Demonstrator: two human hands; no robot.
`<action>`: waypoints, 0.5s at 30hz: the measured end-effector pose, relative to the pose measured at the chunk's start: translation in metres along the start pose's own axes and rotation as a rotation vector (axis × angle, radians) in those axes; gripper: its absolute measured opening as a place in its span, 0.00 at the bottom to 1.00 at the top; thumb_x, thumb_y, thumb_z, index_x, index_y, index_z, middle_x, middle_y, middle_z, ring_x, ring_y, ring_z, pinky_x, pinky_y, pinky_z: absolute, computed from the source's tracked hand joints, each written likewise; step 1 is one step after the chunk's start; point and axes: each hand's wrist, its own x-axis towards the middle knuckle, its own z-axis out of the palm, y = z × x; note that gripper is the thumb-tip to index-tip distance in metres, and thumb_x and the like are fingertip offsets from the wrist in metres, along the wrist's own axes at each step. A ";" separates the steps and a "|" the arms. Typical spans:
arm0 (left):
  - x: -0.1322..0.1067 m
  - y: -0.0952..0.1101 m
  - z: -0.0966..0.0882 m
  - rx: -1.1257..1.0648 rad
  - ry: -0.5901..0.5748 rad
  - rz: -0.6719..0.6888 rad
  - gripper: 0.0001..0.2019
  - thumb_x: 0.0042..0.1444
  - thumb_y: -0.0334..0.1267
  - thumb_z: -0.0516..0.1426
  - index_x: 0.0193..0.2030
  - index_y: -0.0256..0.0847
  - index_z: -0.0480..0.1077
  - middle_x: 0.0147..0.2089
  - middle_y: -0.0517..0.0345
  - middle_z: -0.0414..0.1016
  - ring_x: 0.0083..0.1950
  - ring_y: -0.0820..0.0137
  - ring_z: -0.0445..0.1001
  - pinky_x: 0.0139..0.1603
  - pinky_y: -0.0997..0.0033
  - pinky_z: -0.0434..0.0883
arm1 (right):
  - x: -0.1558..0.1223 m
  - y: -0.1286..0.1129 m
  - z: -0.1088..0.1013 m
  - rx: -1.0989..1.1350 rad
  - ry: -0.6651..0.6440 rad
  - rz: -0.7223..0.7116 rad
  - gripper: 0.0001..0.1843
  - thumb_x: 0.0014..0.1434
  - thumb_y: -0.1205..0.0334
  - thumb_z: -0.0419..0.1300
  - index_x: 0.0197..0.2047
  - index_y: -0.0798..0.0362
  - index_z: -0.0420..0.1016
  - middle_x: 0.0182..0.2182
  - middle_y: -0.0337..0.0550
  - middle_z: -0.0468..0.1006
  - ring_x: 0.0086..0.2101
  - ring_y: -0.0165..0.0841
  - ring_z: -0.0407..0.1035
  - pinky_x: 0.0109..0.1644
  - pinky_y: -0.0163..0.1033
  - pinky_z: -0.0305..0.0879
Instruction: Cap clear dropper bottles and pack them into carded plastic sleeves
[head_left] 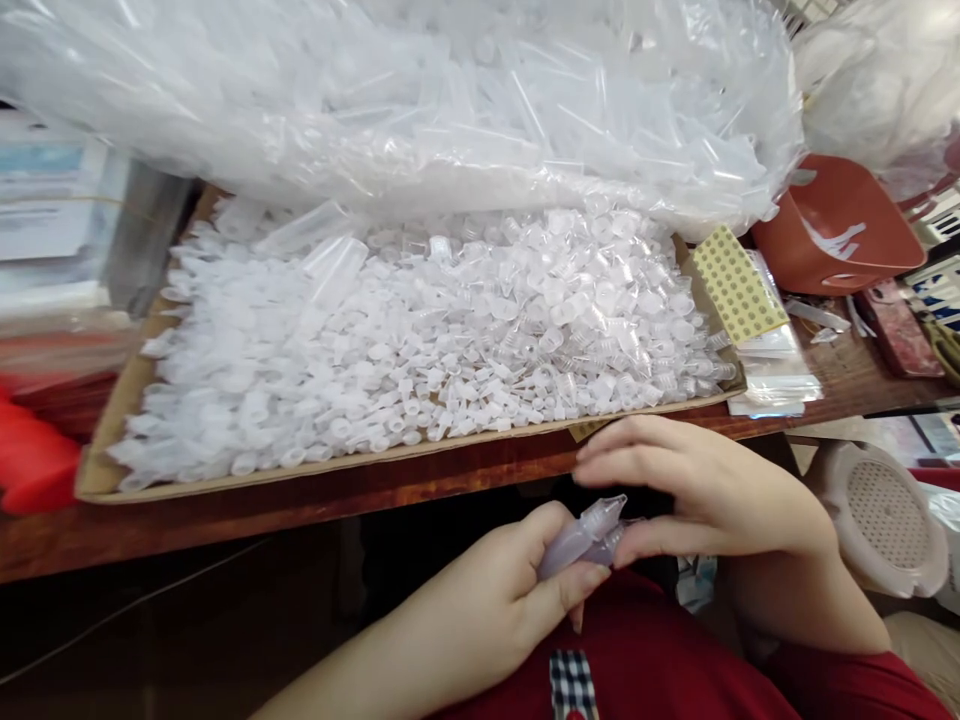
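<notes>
In the head view, the left hand (517, 590) is closed on a pair of small translucent tubes (564, 546), pinching them between thumb and fingers. They are low in front of the body, just off the near edge of the table (465, 478), with their clear, pointed tips (604, 514) slanting up and to the right. The tubes look hollow and thin-walled, so they should be very light, with a little give if squeezed, and their smooth sides may slip against each other. The wider bodies seem the safest place to hold; the narrow tips look easier to bend, while the ribbed necks may give fingertips some grip

The left forearm comes in from the lower left, wrist fairly straight. The right hand (686, 490) reaches across from the right, wrist bent and back turned up; its fingers are spread away from the thumb, leaving a gap. The thumb is right by the second tube's tip, though whether it touches cannot be told. Beyond both hands, a shallow cardboard tray (217, 488) holds many loose plastic pieces (420, 370)
</notes>
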 end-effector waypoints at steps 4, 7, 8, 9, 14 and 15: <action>0.003 -0.004 0.003 0.035 -0.018 -0.004 0.10 0.60 0.47 0.51 0.34 0.44 0.61 0.29 0.65 0.66 0.31 0.70 0.66 0.31 0.72 0.62 | 0.000 0.000 0.000 -0.102 -0.061 -0.007 0.21 0.69 0.54 0.47 0.32 0.56 0.73 0.25 0.42 0.73 0.28 0.31 0.66 0.34 0.35 0.62; 0.004 -0.005 0.003 0.061 -0.021 0.005 0.12 0.61 0.49 0.50 0.34 0.44 0.61 0.30 0.65 0.66 0.31 0.69 0.65 0.32 0.71 0.62 | 0.000 -0.001 0.001 -0.057 -0.054 -0.001 0.21 0.67 0.49 0.50 0.38 0.57 0.74 0.31 0.46 0.76 0.32 0.31 0.68 0.36 0.35 0.63; 0.004 -0.006 0.003 0.066 -0.026 0.004 0.12 0.61 0.49 0.50 0.34 0.44 0.61 0.30 0.65 0.65 0.32 0.69 0.65 0.32 0.71 0.62 | 0.000 -0.001 0.001 -0.028 -0.055 -0.012 0.19 0.66 0.50 0.52 0.42 0.58 0.73 0.35 0.47 0.76 0.35 0.32 0.69 0.38 0.34 0.64; 0.004 -0.006 0.003 0.072 -0.034 0.004 0.12 0.61 0.50 0.50 0.34 0.44 0.61 0.30 0.65 0.65 0.31 0.70 0.65 0.32 0.71 0.62 | 0.000 -0.002 0.001 -0.023 -0.062 -0.020 0.19 0.66 0.50 0.53 0.44 0.59 0.73 0.37 0.48 0.76 0.36 0.32 0.69 0.38 0.34 0.64; 0.002 -0.005 0.004 0.074 -0.030 0.007 0.11 0.62 0.49 0.50 0.37 0.43 0.63 0.31 0.65 0.65 0.32 0.70 0.64 0.31 0.72 0.62 | 0.001 -0.002 0.003 -0.090 -0.089 0.011 0.24 0.69 0.50 0.45 0.33 0.56 0.73 0.27 0.44 0.73 0.29 0.32 0.66 0.33 0.36 0.61; 0.002 -0.005 0.004 0.069 -0.019 0.018 0.12 0.62 0.49 0.50 0.37 0.43 0.63 0.31 0.65 0.65 0.32 0.70 0.65 0.32 0.72 0.62 | 0.000 -0.002 0.003 -0.043 -0.094 0.006 0.22 0.69 0.50 0.46 0.37 0.57 0.73 0.31 0.45 0.75 0.32 0.32 0.68 0.35 0.35 0.62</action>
